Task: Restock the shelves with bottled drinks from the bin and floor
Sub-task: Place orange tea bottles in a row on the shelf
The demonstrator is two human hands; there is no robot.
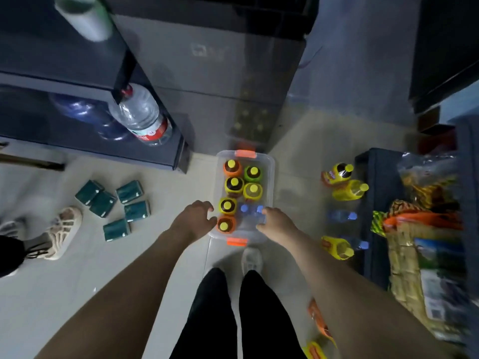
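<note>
Because the drinks stand packed cap to cap in the clear bin (271, 174) on the floor, lifting one carelessly could, I judge, tip its neighbours or drag the light bin across the tiles. Six yellow-capped bottles (234, 182) with orange, green and yellow wraps fill its far end and left side, and blue-capped water bottles (248, 213) sit in the near right corner. The right hand (274, 224) is down on those water bottles, fingers touching one, though blur hides whether it truly grips; a half-closed hold on smooth plastic might slip. The left hand (197, 218) hovers at the bin's left rim, fingers loosely curled, holding nothing. More loose bottles (347, 189) are on the floor to the right, beside a dark shelf unit (375, 172), easy to kick.
</note>
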